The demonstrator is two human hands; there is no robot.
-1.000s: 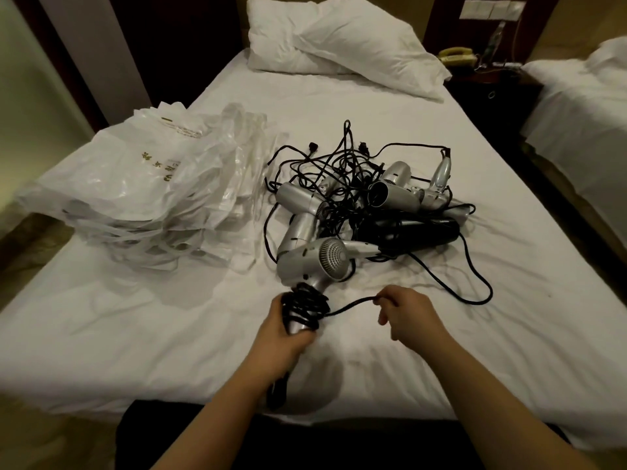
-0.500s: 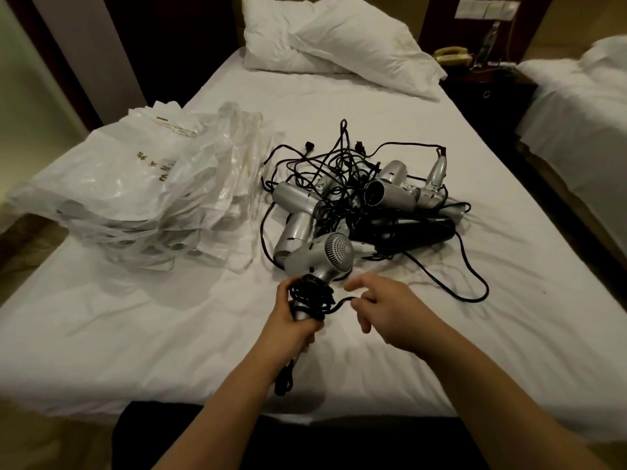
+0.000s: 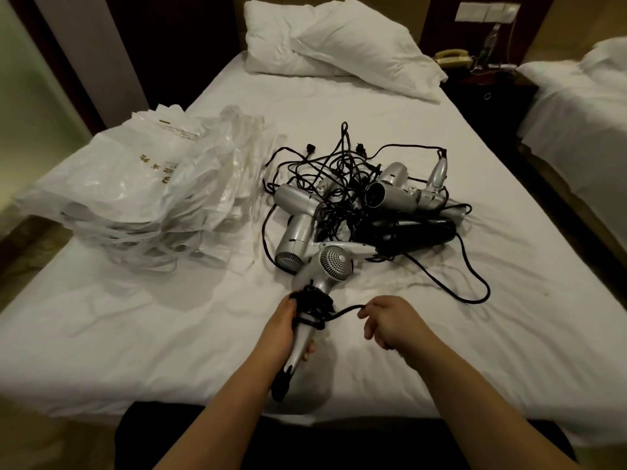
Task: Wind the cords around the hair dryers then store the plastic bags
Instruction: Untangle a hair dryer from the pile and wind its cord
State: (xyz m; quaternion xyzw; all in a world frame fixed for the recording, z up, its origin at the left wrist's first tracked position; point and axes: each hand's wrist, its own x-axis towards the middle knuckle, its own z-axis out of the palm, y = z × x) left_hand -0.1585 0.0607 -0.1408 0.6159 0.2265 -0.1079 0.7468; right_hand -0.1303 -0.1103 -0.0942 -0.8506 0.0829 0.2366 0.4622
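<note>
My left hand (image 3: 283,329) grips the handle of a silver hair dryer (image 3: 330,266), whose grille faces me. Its black cord (image 3: 314,305) is coiled in several turns around the handle, and a short stretch runs right to my right hand (image 3: 390,322), which pinches the cord's free part. Behind lies a tangled pile of hair dryers (image 3: 366,205), silver ones and a black one (image 3: 414,230), with loose black cords looping over them. A heap of clear and white plastic bags (image 3: 142,195) sits on the bed's left side.
All of it rests on a white bed (image 3: 441,334). Two pillows (image 3: 339,45) lie at the head. A dark nightstand with a telephone (image 3: 453,57) stands at the back right, next to a second bed (image 3: 576,113). A cord loop (image 3: 475,293) trails right of the pile.
My right hand swung in close to the handle, then out to the right again, laying another turn of cord on the handle. The dryer stayed in my left hand.
</note>
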